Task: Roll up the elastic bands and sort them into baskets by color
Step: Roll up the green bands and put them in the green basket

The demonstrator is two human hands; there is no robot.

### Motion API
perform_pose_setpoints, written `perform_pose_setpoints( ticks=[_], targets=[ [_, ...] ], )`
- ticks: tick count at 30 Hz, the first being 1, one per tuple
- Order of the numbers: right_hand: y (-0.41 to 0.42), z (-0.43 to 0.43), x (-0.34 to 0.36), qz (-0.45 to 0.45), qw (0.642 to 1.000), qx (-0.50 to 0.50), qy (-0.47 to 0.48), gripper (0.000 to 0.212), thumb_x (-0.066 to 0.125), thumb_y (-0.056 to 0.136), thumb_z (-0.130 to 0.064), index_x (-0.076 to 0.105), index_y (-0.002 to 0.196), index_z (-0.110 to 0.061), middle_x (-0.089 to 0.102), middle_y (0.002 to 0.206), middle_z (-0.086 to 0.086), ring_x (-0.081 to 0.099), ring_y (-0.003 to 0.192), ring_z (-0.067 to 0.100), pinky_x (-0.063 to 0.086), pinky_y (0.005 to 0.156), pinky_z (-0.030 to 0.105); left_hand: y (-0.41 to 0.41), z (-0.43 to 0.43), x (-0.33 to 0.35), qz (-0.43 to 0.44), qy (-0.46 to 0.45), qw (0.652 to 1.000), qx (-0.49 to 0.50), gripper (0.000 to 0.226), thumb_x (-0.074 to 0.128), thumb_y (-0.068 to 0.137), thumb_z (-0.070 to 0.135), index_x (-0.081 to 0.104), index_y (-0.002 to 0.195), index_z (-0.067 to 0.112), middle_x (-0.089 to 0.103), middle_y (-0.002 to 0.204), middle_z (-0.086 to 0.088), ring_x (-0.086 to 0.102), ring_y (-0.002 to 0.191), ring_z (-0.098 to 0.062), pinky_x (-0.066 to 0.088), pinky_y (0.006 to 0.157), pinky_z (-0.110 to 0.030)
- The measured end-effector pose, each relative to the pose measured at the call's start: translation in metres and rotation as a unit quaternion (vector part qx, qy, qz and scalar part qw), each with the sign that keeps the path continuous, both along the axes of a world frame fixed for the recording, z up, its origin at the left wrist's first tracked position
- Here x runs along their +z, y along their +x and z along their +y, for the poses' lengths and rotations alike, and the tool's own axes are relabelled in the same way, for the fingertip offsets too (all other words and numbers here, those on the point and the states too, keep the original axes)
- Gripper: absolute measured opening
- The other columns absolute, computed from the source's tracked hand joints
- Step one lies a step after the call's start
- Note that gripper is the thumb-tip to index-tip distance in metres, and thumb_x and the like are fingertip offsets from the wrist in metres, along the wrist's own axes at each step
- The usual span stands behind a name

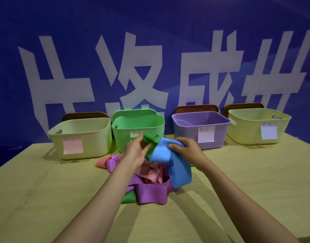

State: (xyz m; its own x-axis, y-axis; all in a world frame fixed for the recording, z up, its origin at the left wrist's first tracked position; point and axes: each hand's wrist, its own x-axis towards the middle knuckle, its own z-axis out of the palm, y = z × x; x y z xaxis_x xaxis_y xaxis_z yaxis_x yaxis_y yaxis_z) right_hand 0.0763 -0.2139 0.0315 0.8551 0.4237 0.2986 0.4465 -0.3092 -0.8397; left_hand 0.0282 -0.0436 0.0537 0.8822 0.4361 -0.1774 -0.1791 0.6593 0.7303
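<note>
Cream basket sits left of green basket, both unloaded. Left hand is just in front of green basket, pinching green band between thumb and fingers. Blue band is touching it on the right and drapes down. Right hand grips its top edge, fingers curled over. Pink band and purple band are heaped on surface in front of green basket, under both hands. Purple basket is right of green basket, yellow basket farther right.
</note>
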Motion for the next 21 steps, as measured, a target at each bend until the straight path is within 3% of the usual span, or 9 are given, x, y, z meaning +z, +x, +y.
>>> perform_pose_setpoints(
  ticks=[2,4,6,8,10,12,14,17,21],
  targets=[
    [0.001,-0.001,0.004,-0.031,0.999,-0.014,-0.013,0.008,0.062,0.091,-0.029,0.062,0.082,-0.028,0.057,0.071,-0.016,0.05,0.067,-0.002,0.035,0.057,0.01,-0.008,-0.003,-0.001,0.052,0.02,0.997,-0.059,0.022,0.051,0.097,0.015,0.053,0.113,0.0,0.056,0.095,-0.017,0.056,0.084,-0.025,0.051,0.075,-0.036],
    [0.002,0.001,0.005,-0.05,0.998,-0.008,-0.031,0.014,0.057,0.094,-0.03,0.067,0.099,-0.022,0.063,0.085,-0.013,0.054,0.077,-0.001,0.038,0.063,0.009,-0.011,-0.009,-0.008,0.095,0.09,0.986,-0.101,0.035,0.06,0.091,0.019,0.048,0.123,0.011,0.052,0.11,-0.012,0.054,0.095,-0.025,0.05,0.074,-0.034],
    [0.002,0.003,0.006,-0.056,0.998,-0.004,-0.034,0.022,0.054,0.095,-0.032,0.067,0.106,-0.019,0.065,0.093,-0.008,0.056,0.084,0.005,0.04,0.069,0.015,-0.009,-0.013,-0.019,0.097,0.205,0.971,-0.069,0.045,0.065,0.088,0.016,0.041,0.125,0.02,0.051,0.116,-0.011,0.055,0.094,-0.023,0.048,0.072,-0.033],
    [0.002,0.004,0.006,-0.058,0.998,0.007,-0.021,0.023,0.051,0.097,-0.033,0.067,0.106,-0.018,0.064,0.092,-0.01,0.055,0.086,0.005,0.039,0.07,0.016,-0.005,-0.012,-0.027,0.068,0.346,0.934,-0.054,0.033,0.063,0.088,0.01,0.053,0.119,0.019,0.058,0.113,-0.01,0.061,0.088,-0.02,0.05,0.073,-0.034],
    [0.001,0.004,0.007,-0.031,0.999,0.02,0.004,0.028,0.047,0.099,-0.033,0.067,0.108,-0.016,0.062,0.092,-0.012,0.053,0.088,0.003,0.038,0.072,0.014,-0.006,-0.01,-0.031,0.04,0.39,0.914,-0.108,0.021,0.056,0.092,0.007,0.061,0.111,0.013,0.068,0.094,-0.005,0.064,0.07,-0.013,0.049,0.063,-0.03],
    [0.001,0.002,0.009,0.013,0.999,0.015,0.036,0.034,0.043,0.099,-0.036,0.065,0.116,-0.015,0.063,0.102,-0.009,0.052,0.095,0.003,0.038,0.077,0.017,-0.009,-0.007,-0.035,0.027,0.417,0.896,-0.15,0.008,0.056,0.093,0.011,0.063,0.096,0.012,0.062,0.068,0.0,0.055,0.052,-0.01,0.041,0.053,-0.026],
    [0.004,0.001,0.009,0.06,0.996,0.001,0.071,0.039,0.042,0.099,-0.041,0.065,0.116,-0.014,0.064,0.107,-0.004,0.053,0.098,0.007,0.039,0.082,0.023,-0.01,-0.003,-0.034,0.006,0.48,0.871,-0.1,0.014,0.061,0.09,0.01,0.06,0.077,0.014,0.056,0.062,0.002,0.05,0.052,-0.006,0.04,0.053,-0.026],
    [0.007,0.002,0.01,0.09,0.986,-0.04,0.133,0.037,0.041,0.099,-0.041,0.066,0.103,-0.015,0.064,0.092,-0.002,0.053,0.083,0.009,0.041,0.07,0.021,-0.011,0.005,-0.026,-0.014,0.522,0.853,0.015,0.015,0.066,0.086,0.016,0.064,0.072,0.013,0.06,0.066,0.004,0.048,0.056,0.004,0.039,0.06,-0.019],
    [0.017,-0.003,0.014,0.143,0.954,-0.123,0.233,0.036,0.038,0.101,-0.039,0.063,0.095,-0.015,0.064,0.091,0.004,0.057,0.077,0.013,0.043,0.065,0.023,-0.012,0.018,-0.018,-0.019,0.52,0.851,0.078,0.018,0.065,0.088,0.022,0.063,0.071,0.018,0.063,0.071,0.003,0.053,0.068,-0.008,0.042,0.069,-0.026]
  ],
)
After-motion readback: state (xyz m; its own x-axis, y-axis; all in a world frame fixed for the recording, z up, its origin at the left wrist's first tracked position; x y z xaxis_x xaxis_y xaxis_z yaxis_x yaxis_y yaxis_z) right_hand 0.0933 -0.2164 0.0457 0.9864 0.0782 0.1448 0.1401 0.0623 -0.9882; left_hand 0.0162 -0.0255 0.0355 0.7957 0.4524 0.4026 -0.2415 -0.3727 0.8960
